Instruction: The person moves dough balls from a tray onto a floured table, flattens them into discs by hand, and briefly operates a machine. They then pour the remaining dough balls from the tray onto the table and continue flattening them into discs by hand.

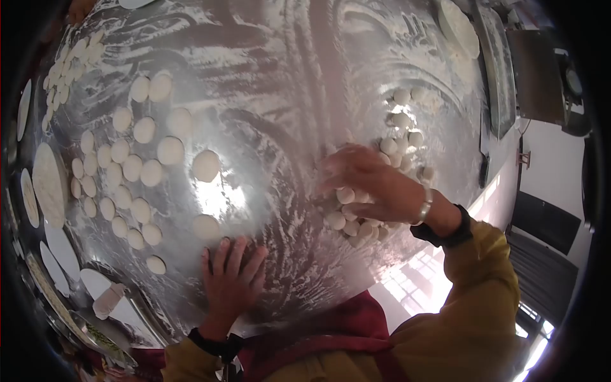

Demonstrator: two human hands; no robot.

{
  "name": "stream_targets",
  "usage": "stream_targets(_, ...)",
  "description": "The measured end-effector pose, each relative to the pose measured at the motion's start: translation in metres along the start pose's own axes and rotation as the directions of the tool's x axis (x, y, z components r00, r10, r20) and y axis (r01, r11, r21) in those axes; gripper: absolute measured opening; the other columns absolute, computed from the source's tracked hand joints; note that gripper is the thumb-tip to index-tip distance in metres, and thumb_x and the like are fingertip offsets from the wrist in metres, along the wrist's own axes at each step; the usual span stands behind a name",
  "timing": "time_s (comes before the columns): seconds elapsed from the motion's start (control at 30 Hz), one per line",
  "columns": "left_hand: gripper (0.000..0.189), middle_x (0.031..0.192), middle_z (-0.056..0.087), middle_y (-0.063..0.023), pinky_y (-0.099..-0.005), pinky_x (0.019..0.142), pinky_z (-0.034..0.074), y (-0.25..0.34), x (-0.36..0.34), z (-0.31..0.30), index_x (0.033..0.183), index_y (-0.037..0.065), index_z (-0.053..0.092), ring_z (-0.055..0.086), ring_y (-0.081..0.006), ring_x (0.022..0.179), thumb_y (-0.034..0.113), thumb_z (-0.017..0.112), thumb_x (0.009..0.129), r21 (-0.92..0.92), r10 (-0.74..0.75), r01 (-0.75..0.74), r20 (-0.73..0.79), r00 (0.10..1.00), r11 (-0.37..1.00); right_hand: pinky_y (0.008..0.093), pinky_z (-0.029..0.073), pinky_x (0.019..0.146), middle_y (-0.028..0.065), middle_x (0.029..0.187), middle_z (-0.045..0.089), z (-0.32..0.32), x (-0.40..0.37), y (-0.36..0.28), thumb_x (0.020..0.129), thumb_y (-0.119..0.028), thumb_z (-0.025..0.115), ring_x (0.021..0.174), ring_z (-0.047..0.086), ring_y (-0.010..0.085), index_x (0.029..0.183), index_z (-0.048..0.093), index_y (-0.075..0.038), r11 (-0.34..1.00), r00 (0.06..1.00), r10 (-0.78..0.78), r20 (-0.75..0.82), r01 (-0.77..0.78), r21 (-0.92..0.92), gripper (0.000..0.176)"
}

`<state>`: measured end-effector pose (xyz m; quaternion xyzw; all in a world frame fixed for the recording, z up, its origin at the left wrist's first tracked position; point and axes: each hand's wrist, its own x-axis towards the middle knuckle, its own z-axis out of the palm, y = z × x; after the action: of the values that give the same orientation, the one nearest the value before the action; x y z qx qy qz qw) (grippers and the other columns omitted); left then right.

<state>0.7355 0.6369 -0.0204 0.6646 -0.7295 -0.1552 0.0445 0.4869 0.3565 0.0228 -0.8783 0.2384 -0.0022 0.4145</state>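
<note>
My left hand (233, 280) lies on the floured metal table (273, 83) with its fingers spread, the fingertips just below a flattened dough round (205, 226). Another dough round (206, 166) sits farther up, beside a bright reflection. Over a cluster of small dough balls (336, 220) at the right is my right hand (366, 181), its fingers blurred by motion. Whether it holds anything cannot be made out, and it hides part of the cluster. Several more balls (401, 120) lie beyond it. On the left are many flattened rounds (132, 168).
Small dough pieces (76, 60) lie at the upper left. Large pale discs (49, 184) and plates (60, 248) line the left edge. A big dough piece (458, 28) and a long metal tray (495, 70) are at the upper right. Another person's hand (79, 9) shows at top left.
</note>
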Motion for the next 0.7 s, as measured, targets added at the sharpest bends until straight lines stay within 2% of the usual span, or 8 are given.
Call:
stream_targets(0.07,0.052,0.148,0.042,-0.0132,-0.0641,0.113,0.022,0.001,0.001,-0.002,0.133,0.025,0.058,0.034,-0.0386,0.138,0.035,0.064,0.082,0.010,0.005,-0.006,0.013,1.000,1.000,0.0479,0.034,0.112,0.0101,0.137,0.054,-0.017,-0.031,-0.010,0.079,-0.024,0.075,0.134,0.044,0.0302,0.121,0.066,-0.016,0.991,0.980,0.115,-0.162,-0.101,0.093,0.044)
stream_targets(0.17,0.054,0.151,0.039,-0.0152,-0.0634,0.114,0.019,0.007,0.004,-0.011,0.136,0.022,0.056,0.031,-0.0410,0.140,0.032,0.063,0.083,-0.009,0.013,-0.013,0.043,0.999,1.000,0.0474,0.031,0.114,0.0152,0.146,0.047,-0.036,-0.085,0.008,0.080,-0.036,0.075,0.136,0.040,0.0390,0.141,0.051,-0.013,0.900,0.895,0.175,-0.410,-0.314,-0.302,0.069)
stream_targets(0.27,0.056,0.153,0.037,-0.0147,-0.0602,0.116,0.015,0.012,0.004,-0.018,0.141,0.021,0.052,0.030,-0.0389,0.142,0.029,0.060,0.086,-0.020,0.004,-0.003,0.053,0.999,1.000,0.0491,0.029,0.114,0.0182,0.149,0.042,0.000,-0.131,0.046,0.080,-0.041,0.074,0.138,0.037,0.0414,0.148,0.041,-0.014,0.947,0.851,0.209,-0.482,-0.299,-0.117,0.081)
stream_targets(0.37,0.057,0.155,0.034,-0.0134,-0.0585,0.117,0.015,0.013,-0.001,-0.013,0.144,0.021,0.049,0.030,-0.0363,0.143,0.028,0.059,0.088,0.026,0.033,-0.033,-0.033,0.999,0.999,0.0497,0.029,0.114,0.0210,0.151,0.039,0.044,-0.157,0.021,0.080,-0.047,0.073,0.139,0.035,0.0422,0.151,0.037,-0.015,0.877,0.862,0.236,-0.448,-0.387,-0.284,0.086)
stream_targets(0.5,0.058,0.157,0.034,-0.0103,-0.0571,0.117,0.015,0.011,-0.012,0.006,0.146,0.022,0.046,0.029,-0.0346,0.143,0.026,0.059,0.090,0.114,0.097,-0.077,-0.183,0.978,0.990,0.0503,0.031,0.112,0.0208,0.150,0.040,0.100,-0.211,0.030,0.076,-0.049,0.074,0.137,0.037,0.0405,0.152,0.034,-0.016,0.812,0.673,0.292,-0.680,-0.550,-0.195,0.093)
stream_targets(0.53,0.058,0.157,0.033,-0.0095,-0.0569,0.116,0.016,0.010,-0.014,0.008,0.148,0.023,0.044,0.028,-0.0342,0.144,0.026,0.058,0.091,0.123,0.109,-0.086,-0.193,0.975,0.989,0.0502,0.033,0.109,0.0191,0.148,0.042,0.115,-0.221,0.026,0.074,-0.047,0.076,0.135,0.040,0.0396,0.152,0.035,-0.017,0.817,0.664,0.367,-0.652,-0.565,-0.116,0.093)
stream_targets(0.63,0.058,0.158,0.031,-0.0102,-0.0579,0.116,0.015,0.009,-0.022,0.020,0.150,0.023,0.041,0.026,-0.0343,0.145,0.027,0.056,0.094,0.118,0.116,-0.090,-0.233,0.965,0.989,0.0500,0.031,0.110,0.0179,0.147,0.043,0.153,-0.224,0.001,0.074,-0.046,0.076,0.133,0.041,0.0384,0.151,0.036,-0.019,0.728,0.586,0.272,-0.763,-0.644,-0.235,0.091)
stream_targets(0.7,0.058,0.158,0.030,-0.0111,-0.0594,0.116,0.015,0.017,-0.027,0.026,0.151,0.024,0.038,0.024,-0.0346,0.145,0.030,0.054,0.095,0.106,0.087,-0.063,-0.234,0.968,0.992,0.0515,0.028,0.111,0.0166,0.147,0.044,0.165,-0.203,0.000,0.075,-0.044,0.076,0.135,0.039,0.0379,0.150,0.039,-0.020,0.824,0.530,0.205,-0.823,-0.547,-0.147,0.087)
